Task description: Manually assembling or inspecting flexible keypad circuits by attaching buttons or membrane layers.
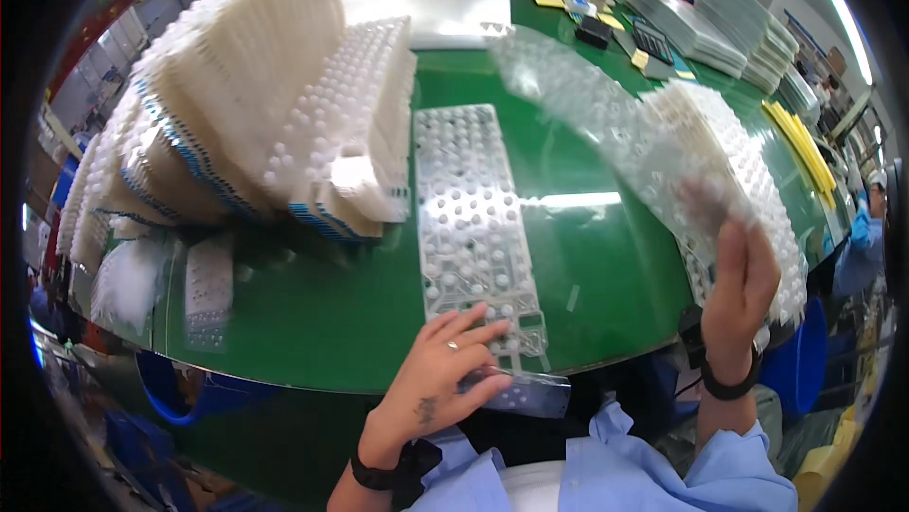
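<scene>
A long translucent sheet with rows of whitish round domes (464,209) lies lengthwise on the green table. My left hand (447,361) rests at its near end, fingers spread over the domes and thumb by a clear film flap (530,393) that hangs past the table edge. Off to the right, my right hand (743,275) is closed on one end of a clear dotted plastic sheet (606,124). That sheet stretches up and left above the table, smeared by motion. Beneath it and beside the right hand sits a stack of white domed sheets (757,200).
Tall leaning stacks of domed sheets (256,86) fill the left side of the green table (587,266). Flat clear sheets (426,1) lie at the back. Yellow strips (800,152) are on the right, with blue bins (795,361) below the edge. Other people sit farther off.
</scene>
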A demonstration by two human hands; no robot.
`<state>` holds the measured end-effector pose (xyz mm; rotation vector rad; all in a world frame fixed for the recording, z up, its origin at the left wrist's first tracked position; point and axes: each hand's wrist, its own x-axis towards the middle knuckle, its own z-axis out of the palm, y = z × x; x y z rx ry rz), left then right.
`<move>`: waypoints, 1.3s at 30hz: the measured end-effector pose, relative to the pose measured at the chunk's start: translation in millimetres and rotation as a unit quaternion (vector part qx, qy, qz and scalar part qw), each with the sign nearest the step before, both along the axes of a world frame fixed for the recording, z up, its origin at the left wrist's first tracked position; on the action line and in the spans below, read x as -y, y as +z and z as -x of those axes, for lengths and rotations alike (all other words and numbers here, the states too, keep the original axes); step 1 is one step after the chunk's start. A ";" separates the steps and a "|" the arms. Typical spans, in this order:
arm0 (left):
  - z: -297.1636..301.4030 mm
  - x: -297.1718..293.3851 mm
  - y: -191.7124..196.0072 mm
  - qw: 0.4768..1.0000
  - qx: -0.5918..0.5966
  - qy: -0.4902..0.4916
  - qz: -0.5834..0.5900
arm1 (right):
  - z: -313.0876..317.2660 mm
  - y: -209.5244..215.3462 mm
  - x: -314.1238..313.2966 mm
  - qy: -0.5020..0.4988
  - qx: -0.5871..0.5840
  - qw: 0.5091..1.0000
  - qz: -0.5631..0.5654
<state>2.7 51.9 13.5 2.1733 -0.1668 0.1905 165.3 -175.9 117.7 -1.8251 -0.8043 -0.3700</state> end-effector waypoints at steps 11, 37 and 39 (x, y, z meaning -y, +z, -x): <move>7.3 0.2 9.1 0.999 0.021 0.020 0.018 | 37.2 -94.1 7.7 0.214 -0.015 0.928 0.305; -33.1 75.7 23.8 0.998 -0.061 -0.005 -0.018 | 39.8 -78.0 73.9 0.061 -0.248 0.967 0.005; -42.6 73.9 22.1 0.998 0.007 -0.032 -0.049 | 21.1 -83.5 82.8 0.008 -0.276 0.961 0.006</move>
